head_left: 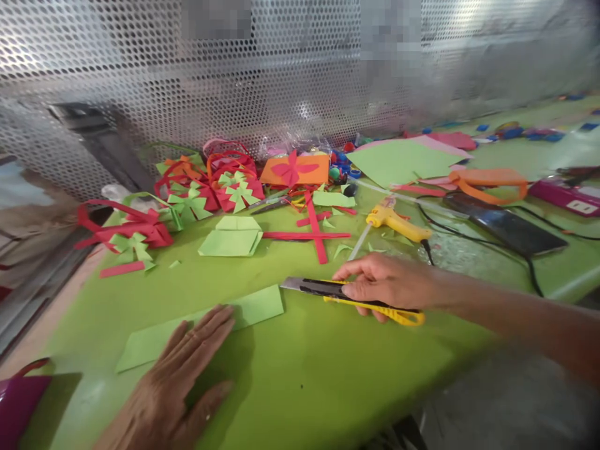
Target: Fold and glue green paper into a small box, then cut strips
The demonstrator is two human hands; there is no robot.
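Pressing lightly with our left hand, we have its fingers laid straight and side by side over the light green paper strip, with the thumb apart on the table. This strip lies flat toward the left edge of the table, and its right end points to our other side. With our right hand we grip a utility knife, our thumb and fingers closed on its black and yellow handle. Its blade is out, and the tip is at the upper corner of the strip's right end; we cannot tell if they touch.

Behind the strip we see a folded green paper piece, and beside it red paper strips that cross each other. Behind our right hand there is a yellow glue gun, and a dark phone lies toward the right edge. Near the left edge stands a red paper basket with a green bow. Along the far edge rests a large green sheet.
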